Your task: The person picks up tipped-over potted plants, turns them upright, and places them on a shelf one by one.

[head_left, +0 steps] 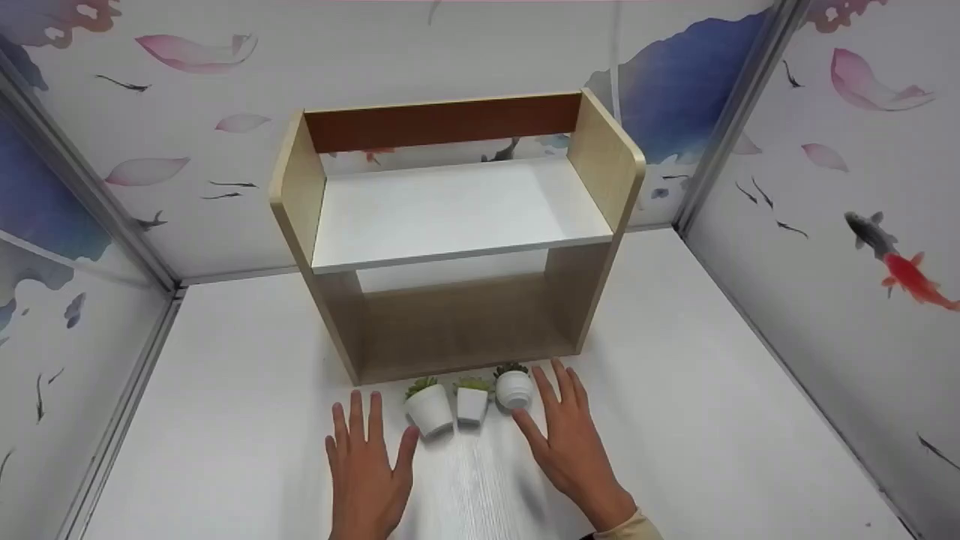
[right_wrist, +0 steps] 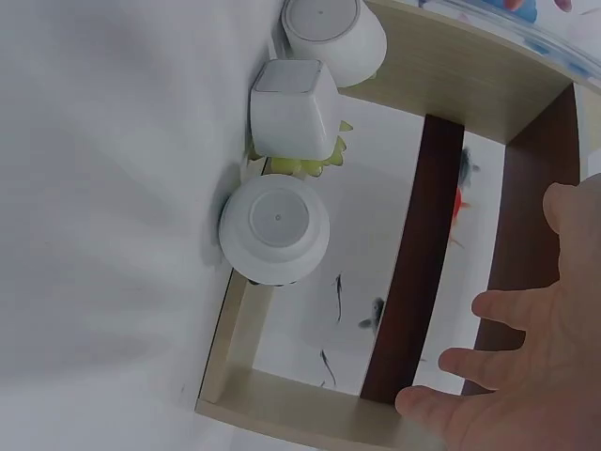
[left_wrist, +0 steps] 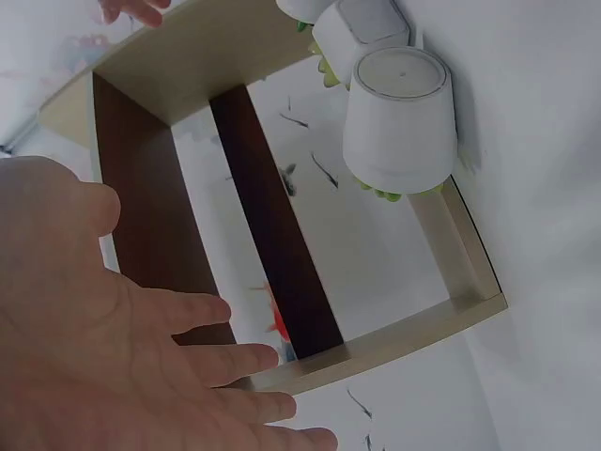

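Three small white pots with green succulents lie on their sides in a row, their bases toward me. The left is a round tapered pot (head_left: 430, 411), the middle a squarish pot (head_left: 472, 406), and the right a rounded, ringed pot (head_left: 514, 391). My left hand (head_left: 367, 472), fingers spread and straight, is just left of the tapered pot, holding nothing. To the right of the ringed pot, my right hand (head_left: 571, 446) also has its fingers extended and grips nothing. In the right wrist view, the bottom of the ringed pot (right_wrist: 278, 225) faces the camera.
Right behind the pots stands a wooden two-tier shelf (head_left: 457, 206) with a white middle board, light side panels and a brown back rail (head_left: 442, 126). White walls (head_left: 810, 247) printed with fish and petals enclose the white table (head_left: 720, 420) on the left, back and right.
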A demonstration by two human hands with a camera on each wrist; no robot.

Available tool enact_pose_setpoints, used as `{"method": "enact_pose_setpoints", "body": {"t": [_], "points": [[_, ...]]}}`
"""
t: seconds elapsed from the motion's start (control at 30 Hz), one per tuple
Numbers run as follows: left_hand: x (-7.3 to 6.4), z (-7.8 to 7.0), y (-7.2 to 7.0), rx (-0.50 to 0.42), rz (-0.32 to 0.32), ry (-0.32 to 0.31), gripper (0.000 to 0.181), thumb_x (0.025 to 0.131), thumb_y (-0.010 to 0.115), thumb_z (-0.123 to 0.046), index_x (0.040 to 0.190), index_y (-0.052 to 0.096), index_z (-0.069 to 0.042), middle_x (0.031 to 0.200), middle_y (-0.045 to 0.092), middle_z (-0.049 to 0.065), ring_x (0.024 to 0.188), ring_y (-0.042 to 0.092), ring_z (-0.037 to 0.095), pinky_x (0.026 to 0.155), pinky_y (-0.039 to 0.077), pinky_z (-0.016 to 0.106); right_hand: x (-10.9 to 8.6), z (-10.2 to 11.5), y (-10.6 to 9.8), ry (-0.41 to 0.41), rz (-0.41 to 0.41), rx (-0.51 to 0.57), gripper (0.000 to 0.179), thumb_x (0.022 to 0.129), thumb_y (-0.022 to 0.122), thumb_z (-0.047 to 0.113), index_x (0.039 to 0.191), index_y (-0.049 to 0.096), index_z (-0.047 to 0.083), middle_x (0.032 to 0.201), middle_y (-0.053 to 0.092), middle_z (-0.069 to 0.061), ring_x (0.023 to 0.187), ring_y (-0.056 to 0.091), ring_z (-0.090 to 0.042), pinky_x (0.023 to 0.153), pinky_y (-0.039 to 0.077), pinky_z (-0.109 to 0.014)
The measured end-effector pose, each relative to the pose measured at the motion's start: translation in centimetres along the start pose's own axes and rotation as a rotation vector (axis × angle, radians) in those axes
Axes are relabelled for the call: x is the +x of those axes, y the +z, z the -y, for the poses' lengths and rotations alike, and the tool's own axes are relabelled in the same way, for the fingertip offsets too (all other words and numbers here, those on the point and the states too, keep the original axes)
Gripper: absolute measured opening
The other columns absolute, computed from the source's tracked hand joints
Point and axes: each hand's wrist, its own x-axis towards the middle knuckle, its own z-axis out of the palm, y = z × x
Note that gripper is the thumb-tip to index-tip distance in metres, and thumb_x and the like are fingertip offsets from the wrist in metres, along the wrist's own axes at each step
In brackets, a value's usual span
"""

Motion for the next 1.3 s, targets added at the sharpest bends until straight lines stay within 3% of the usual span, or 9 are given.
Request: {"method": "enact_pose_setpoints", "body": {"t": [0.17,0.3,0.57,0.73,1.03,1.17,1.3], "points": [[1.5,0.3,-0.1,-0.124,-0.030,-0.035,0.083,0.105,0.049,-0.054,0.161,0.022,0.001,0.169,0.016,0.022,0.158,0.004,0.042,0.124,0.010,0.063,0.3,0.3,0.1,-0.001,0.009,0.014,0.071,0.103,0.054,0.052,0.157,0.038,0.009,0.166,0.026,-0.019,0.153,0.022,-0.044,0.117,0.032,-0.062],[3.2,0.5,-0.3,-0.232,-0.086,-0.060,0.084,0.104,0.054,-0.048,0.161,0.019,0.003,0.169,0.016,0.022,0.157,0.010,0.040,0.124,0.017,0.059,0.6,0.4,0.3,-0.005,0.009,0.017,0.070,0.103,0.054,0.051,0.157,0.038,0.010,0.165,0.027,-0.019,0.152,0.025,-0.042,0.116,0.034,-0.062],[6.8,1.6,-0.3,-0.442,-0.357,-0.044,0.073,0.102,0.064,-0.030,0.157,0.029,0.001,0.162,0.034,0.022,0.152,0.030,0.038,0.120,0.030,0.058,1.1,0.4,0.5,-0.017,0.012,0.045,0.073,0.103,0.056,0.049,0.158,0.035,0.004,0.163,0.030,-0.022,0.150,0.029,-0.041,0.118,0.032,-0.061],[8.4,2.1,0.1,-0.475,-0.404,-0.030,0.072,0.101,0.067,-0.030,0.156,0.033,0.000,0.161,0.038,0.021,0.150,0.034,0.037,0.120,0.032,0.057,1.6,0.3,0.9,-0.013,0.023,0.067,0.073,0.104,0.057,0.046,0.158,0.034,0.002,0.162,0.030,-0.022,0.150,0.030,-0.040,0.119,0.032,-0.060],[9.9,2.1,1.3,-0.513,-0.537,0.076,0.060,0.096,0.073,-0.015,0.146,0.047,0.004,0.147,0.052,0.021,0.141,0.047,0.035,0.114,0.040,0.054,1.7,0.5,1.4,-0.011,0.048,0.091,0.073,0.105,0.055,0.047,0.158,0.033,0.002,0.163,0.030,-0.020,0.151,0.029,-0.039,0.118,0.033,-0.059],[11.1,2.1,1.2,-0.523,-0.568,0.055,0.057,0.096,0.073,-0.013,0.142,0.046,0.005,0.139,0.049,0.022,0.137,0.047,0.035,0.111,0.041,0.052,2.0,0.5,1.5,-0.010,0.050,0.090,0.074,0.104,0.054,0.050,0.157,0.034,0.002,0.163,0.030,-0.020,0.150,0.030,-0.039,0.117,0.034,-0.059],[12.0,2.2,1.2,-0.567,-0.560,0.001,0.056,0.096,0.072,-0.012,0.140,0.041,0.004,0.136,0.045,0.023,0.134,0.047,0.035,0.111,0.044,0.051,2.1,0.4,1.8,0.005,0.067,0.091,0.072,0.104,0.055,0.047,0.157,0.034,0.002,0.163,0.030,-0.020,0.150,0.030,-0.039,0.117,0.035,-0.060]]}}
